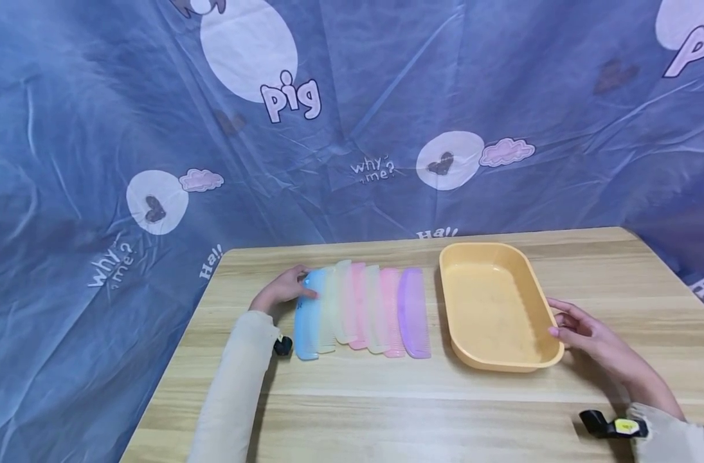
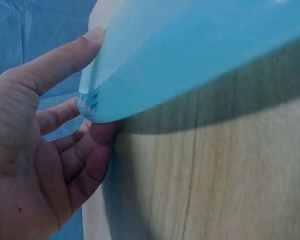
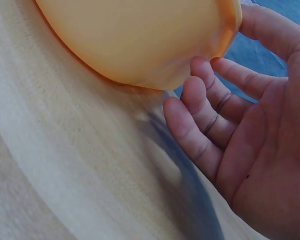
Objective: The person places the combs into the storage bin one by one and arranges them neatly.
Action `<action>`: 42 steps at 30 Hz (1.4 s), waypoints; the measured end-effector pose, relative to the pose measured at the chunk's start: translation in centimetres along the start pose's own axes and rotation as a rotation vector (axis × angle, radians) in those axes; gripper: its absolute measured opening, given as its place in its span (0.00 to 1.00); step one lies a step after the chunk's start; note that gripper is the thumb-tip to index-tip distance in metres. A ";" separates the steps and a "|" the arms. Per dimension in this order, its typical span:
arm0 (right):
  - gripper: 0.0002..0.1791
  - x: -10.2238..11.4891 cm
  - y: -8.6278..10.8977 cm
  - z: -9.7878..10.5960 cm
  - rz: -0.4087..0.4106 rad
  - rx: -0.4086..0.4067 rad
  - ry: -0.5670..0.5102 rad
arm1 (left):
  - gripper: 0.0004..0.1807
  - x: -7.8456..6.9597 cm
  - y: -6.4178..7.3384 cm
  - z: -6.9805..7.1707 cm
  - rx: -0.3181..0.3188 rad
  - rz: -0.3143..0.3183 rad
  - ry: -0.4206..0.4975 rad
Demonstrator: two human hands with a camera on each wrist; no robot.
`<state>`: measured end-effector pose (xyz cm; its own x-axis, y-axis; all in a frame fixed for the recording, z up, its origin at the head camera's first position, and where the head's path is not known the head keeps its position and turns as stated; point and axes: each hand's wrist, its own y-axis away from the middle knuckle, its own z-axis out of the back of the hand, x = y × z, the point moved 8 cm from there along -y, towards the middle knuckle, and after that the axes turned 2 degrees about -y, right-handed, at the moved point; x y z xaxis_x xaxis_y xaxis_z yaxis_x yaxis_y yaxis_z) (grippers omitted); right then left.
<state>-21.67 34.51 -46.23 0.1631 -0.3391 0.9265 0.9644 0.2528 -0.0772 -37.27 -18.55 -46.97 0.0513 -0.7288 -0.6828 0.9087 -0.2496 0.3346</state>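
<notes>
Several translucent combs lie overlapping in a row on the table, teeth to the right. At the left end is a blue comb (image 1: 307,328); pale yellow and pink combs (image 1: 389,308) follow, and a purple comb (image 1: 411,315) ends the row. My left hand (image 1: 285,287) pinches the far end of the blue comb, thumb on top and fingers at its underside in the left wrist view. My right hand (image 1: 596,337) holds the right side of a yellow plastic basin (image 1: 496,312), thumb over the rim and fingertips against the outer wall (image 3: 155,45).
The wood-grain table (image 1: 375,418) ends at a blue printed cloth (image 1: 340,193) hanging behind it. The basin stands just right of the purple comb and has nothing in it. A black wrist strap piece (image 1: 609,426) sits at my right sleeve.
</notes>
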 end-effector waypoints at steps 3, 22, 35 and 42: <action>0.35 -0.2 0.1 -0.1 -0.003 0.005 -0.027 | 0.40 0.2 0.2 0.2 0.004 -0.011 -0.004; 0.32 -0.4 0.0 -0.5 -0.007 0.021 -0.165 | 0.35 -0.8 1.5 2.3 -0.066 -0.078 0.216; 0.34 -0.5 0.1 -0.8 0.028 0.015 -0.189 | 0.33 -5.8 1.1 1.5 -0.119 -0.181 0.448; 0.33 -0.5 0.2 -0.8 0.041 0.023 -0.226 | 0.32 -9.5 0.3 0.2 -0.147 -0.223 0.493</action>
<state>-21.42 33.96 -46.99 0.1488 -0.1169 0.9819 0.9526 0.2834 -0.1106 -37.57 -11.82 -40.32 0.0071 -0.2751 -0.9614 0.9662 -0.2457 0.0775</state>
